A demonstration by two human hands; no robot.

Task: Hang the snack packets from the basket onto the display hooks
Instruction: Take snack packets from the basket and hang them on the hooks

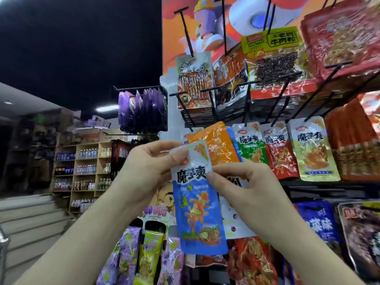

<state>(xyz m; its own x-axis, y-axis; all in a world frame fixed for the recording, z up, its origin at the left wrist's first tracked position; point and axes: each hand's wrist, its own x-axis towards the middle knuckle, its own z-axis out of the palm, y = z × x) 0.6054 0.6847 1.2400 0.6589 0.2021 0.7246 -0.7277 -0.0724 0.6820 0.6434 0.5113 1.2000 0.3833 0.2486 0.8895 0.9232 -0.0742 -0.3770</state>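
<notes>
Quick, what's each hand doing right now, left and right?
Left hand: pinching the top of the blue snack packet.
Right hand: pinching the same packet's right edge.

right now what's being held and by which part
A blue snack packet, pinched near its white top: left hand upper-left corner, right hand right edge.

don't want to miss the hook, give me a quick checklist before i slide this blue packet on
1. Left hand pinches the blue packet near its top: ok.
2. Right hand pinches its right edge: ok.
3. Packet upright, print facing the person: ok.
4. Hang hole in view: cannot tell, none shows beside the thumb.
5. Packet's top level with a hook: not ok, it sits lower, in front of the orange packet.
6. Which hook takes this flavour: cannot tell.
</notes>
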